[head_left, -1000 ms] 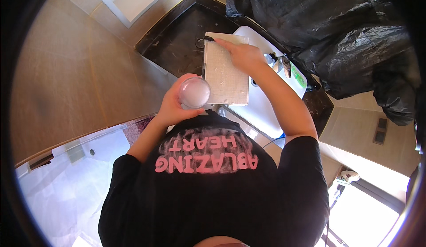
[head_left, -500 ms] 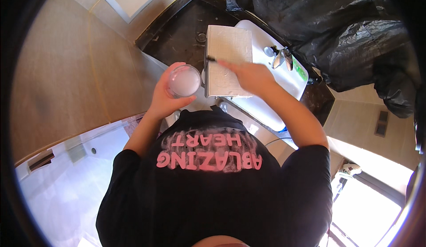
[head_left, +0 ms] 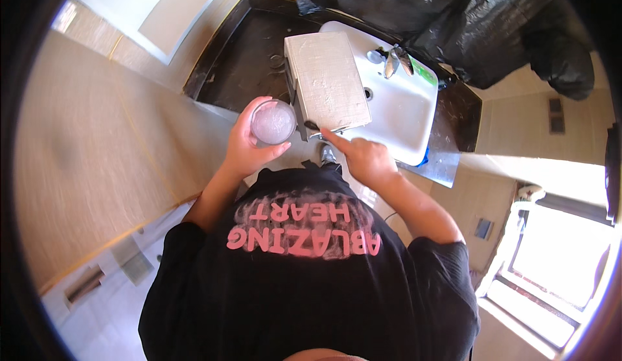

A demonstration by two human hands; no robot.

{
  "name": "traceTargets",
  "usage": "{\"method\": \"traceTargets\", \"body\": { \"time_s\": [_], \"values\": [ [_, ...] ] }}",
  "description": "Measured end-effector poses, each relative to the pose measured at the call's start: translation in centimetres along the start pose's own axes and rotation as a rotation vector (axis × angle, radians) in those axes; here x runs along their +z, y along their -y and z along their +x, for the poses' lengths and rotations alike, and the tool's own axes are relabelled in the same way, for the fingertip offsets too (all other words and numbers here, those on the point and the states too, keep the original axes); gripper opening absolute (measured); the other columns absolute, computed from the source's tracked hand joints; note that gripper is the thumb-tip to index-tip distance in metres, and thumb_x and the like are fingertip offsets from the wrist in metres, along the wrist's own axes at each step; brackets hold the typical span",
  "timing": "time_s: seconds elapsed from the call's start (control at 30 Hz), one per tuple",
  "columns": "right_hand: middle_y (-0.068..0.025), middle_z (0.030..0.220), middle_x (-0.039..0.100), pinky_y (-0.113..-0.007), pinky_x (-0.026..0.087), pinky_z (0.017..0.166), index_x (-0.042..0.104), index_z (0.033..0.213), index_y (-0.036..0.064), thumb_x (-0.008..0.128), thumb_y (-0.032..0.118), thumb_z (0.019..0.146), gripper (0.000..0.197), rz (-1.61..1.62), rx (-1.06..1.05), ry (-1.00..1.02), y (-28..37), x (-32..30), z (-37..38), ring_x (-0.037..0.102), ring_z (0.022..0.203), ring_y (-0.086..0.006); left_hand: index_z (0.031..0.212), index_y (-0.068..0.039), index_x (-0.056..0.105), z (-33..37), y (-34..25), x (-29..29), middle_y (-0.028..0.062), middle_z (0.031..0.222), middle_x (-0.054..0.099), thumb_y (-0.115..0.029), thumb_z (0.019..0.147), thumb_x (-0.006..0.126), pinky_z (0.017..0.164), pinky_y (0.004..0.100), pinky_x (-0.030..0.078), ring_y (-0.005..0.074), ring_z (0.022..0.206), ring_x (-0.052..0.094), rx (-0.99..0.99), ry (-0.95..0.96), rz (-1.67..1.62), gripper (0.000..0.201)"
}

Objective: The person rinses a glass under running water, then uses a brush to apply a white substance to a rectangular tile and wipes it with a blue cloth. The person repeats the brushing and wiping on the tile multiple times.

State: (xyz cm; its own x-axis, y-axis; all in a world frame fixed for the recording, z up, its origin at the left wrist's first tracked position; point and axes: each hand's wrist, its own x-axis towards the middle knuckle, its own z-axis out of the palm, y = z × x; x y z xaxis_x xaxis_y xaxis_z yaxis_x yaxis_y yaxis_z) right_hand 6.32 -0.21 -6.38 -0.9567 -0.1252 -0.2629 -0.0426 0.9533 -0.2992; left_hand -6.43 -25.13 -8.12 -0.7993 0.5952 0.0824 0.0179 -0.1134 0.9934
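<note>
My left hand (head_left: 248, 142) is wrapped round a clear round cup (head_left: 273, 122) with pale, cloudy contents. To its right, a cream box-shaped object (head_left: 327, 79) with a woven-looking top lies partly over a white sink; glossy, wrinkled patches show on its top. My right hand (head_left: 372, 161) is closed at the near end of the box, index finger stretched forward. From its fingertip sticks a slim tool with a dark oval tip (head_left: 311, 126), at the box's near left corner. The rest of the tool is hidden by the fingers, and its kind is unclear.
The white sink (head_left: 405, 118) has a metal faucet (head_left: 396, 61) at its far side and a green item (head_left: 424, 72) on its rim. A dark countertop (head_left: 243, 56) surrounds it. Black plastic sheeting (head_left: 440, 17) hangs behind. A wooden panel (head_left: 116, 128) stands at left.
My right hand has drawn the dark tip from the middle of the box's left edge toward me, to its near corner. The left hand still holds the cup. The view has turned slightly.
</note>
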Motion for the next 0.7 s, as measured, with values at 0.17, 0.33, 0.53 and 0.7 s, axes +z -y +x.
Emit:
{"method": "traceTargets", "body": {
  "time_s": [0.17, 0.33, 0.53, 0.7],
  "values": [
    [-0.0127, 0.075, 0.066, -0.044, 0.055, 0.062, 0.037, 0.153, 0.0312, 0.051, 0.003, 0.084, 0.076, -0.096, 0.309, -0.182, -0.3, 1.7, -1.7, 0.068, 0.066, -0.0293, 0.144, 0.001, 0.035, -1.5, 0.9, 1.1, 0.0128, 0.138, 0.048, 0.002, 0.072, 0.081, 0.108, 0.0348, 0.04, 0.0206, 0.128, 0.048, -0.075, -0.045, 0.012, 0.086],
    [-0.0082, 0.068, 0.061, -0.043, 0.054, 0.053, 0.043, 0.15, 0.031, 0.054, 0.004, 0.081, 0.075, 0.07, 0.327, -0.262, 4.6, 4.3, -2.6, 0.063, 0.056, -0.0266, 0.143, 0.002, 0.036, -1.9, 1.4, 1.6, 0.013, 0.136, 0.049, 0.007, 0.071, 0.08, 0.104, 0.0358, 0.046, 0.0206, 0.125, 0.051, -0.01, 0.003, -0.004, 0.085],
    [-0.0073, 0.064, 0.056, -0.039, 0.052, 0.048, 0.046, 0.149, 0.0305, 0.056, -0.001, 0.079, 0.077, 0.073, 0.545, -0.452, 2.0, 5.9, -3.6, 0.06, 0.05, -0.0241, 0.143, 0.003, 0.035, -2.1, 2.0, 0.7, 0.014, 0.138, 0.048, 0.007, 0.071, 0.079, 0.104, 0.0359, 0.046, 0.0213, 0.125, 0.052, 0.027, 0.003, 0.095, 0.085],
    [-0.0063, 0.063, 0.054, -0.041, 0.052, 0.049, 0.047, 0.148, 0.0291, 0.057, 0.0, 0.078, 0.077, 0.24, 0.326, -0.563, 4.7, 8.3, -2.8, 0.059, 0.051, -0.027, 0.143, 0.004, 0.035, -2.1, 1.9, 2.3, 0.0145, 0.138, 0.048, 0.005, 0.07, 0.081, 0.105, 0.0357, 0.045, 0.0216, 0.124, 0.052, 0.014, -0.008, 0.099, 0.085]
  ]
}}
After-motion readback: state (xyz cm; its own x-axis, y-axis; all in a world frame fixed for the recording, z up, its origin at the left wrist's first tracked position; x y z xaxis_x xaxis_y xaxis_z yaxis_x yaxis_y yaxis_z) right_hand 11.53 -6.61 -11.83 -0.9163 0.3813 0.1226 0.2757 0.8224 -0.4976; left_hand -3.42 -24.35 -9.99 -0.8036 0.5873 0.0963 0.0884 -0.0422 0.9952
